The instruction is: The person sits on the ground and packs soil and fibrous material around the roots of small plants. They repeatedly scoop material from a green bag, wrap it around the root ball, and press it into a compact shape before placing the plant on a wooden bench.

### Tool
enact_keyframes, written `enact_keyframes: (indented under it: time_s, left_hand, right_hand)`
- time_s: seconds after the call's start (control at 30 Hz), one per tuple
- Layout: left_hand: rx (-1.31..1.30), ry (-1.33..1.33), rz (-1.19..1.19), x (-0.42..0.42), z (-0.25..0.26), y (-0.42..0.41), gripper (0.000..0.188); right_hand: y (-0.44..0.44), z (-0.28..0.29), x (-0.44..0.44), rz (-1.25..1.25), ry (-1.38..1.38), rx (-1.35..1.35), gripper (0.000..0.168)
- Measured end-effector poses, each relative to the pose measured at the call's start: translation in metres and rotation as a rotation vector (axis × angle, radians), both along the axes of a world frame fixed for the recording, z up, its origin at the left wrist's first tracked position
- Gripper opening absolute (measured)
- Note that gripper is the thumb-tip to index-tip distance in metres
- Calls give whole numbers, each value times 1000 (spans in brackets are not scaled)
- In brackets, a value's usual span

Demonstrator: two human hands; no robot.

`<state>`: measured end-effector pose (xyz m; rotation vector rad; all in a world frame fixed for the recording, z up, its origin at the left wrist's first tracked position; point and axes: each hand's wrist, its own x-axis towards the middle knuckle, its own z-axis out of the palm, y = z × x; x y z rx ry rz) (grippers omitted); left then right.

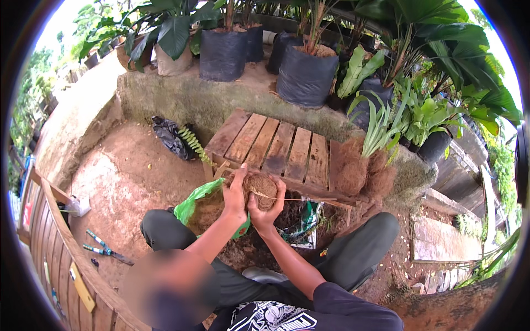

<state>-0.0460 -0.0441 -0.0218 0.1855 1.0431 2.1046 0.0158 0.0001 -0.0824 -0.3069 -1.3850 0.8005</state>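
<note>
A ball of brown coconut fibre (265, 189) is held between both hands, in front of the near edge of a slatted wooden bench (269, 140). My left hand (235, 196) grips its left side, fingers pointing up. My right hand (267, 209) cups it from the right and below, thumb on its face. A thin pale strand crosses the ball and sticks out to the right. Beneath and left of the hands lies a green plastic bag (194, 202) with brown fibre in it. Several fibre-wrapped bundles (352, 167) rest at the bench's right end, one with green leaves rising from it.
Garden shears (101, 244) lie on the ground at the left, near a wooden slatted railing (62, 231). A black plastic bag (172, 136) sits left of the bench. Potted plants (306, 74) line the concrete ledge behind. Another printed plastic bag (306, 223) lies beneath the bench's front edge.
</note>
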Motion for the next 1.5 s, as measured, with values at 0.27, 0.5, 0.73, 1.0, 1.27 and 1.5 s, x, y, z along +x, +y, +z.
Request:
enact_keyframes:
  time_s: [0.27, 0.5, 0.73, 1.0, 1.27, 1.5]
  left_hand:
    - [89, -112, 210, -32, -18, 5, 31]
    - [173, 613, 67, -35, 10, -2, 22]
    - [117, 272, 35, -14, 16, 3, 25]
    - [21, 128, 14, -8, 20, -8, 13]
    - [133, 493, 156, -16, 23, -16, 20]
    - [142, 666, 6, -24, 14, -17, 18]
  right_hand:
    - [-7, 34, 3, 407, -114, -202, 83]
    - [8, 43, 12, 1168, 163, -939, 72]
    - [2, 44, 11, 494, -37, -514, 52]
    - [-6, 20, 8, 186, -114, -73, 68]
    - [-5, 26, 3, 717, 59, -383, 66]
    - [-14, 43, 10, 672, 71, -668, 42]
